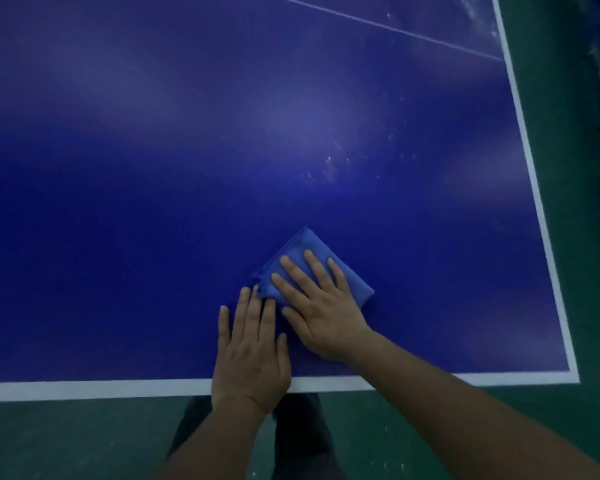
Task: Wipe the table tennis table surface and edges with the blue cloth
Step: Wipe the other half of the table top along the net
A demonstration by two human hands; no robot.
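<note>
A folded blue cloth (307, 245) lies on the dark blue table tennis table (153, 202), not far from its near edge. My right hand (317, 306) lies flat on the cloth with fingers straight and spread, covering most of it. My left hand (248, 355) rests flat on the table just left of it, fingertips touching the cloth's left corner. White specks and smears (333, 164) mark the surface beyond the cloth.
A white border line (84, 389) runs along the near edge and another white edge line (534, 174) along the right side. A thin white centre line (378, 24) crosses the far part. Green floor (586, 237) lies around the table; my legs stand below the near edge.
</note>
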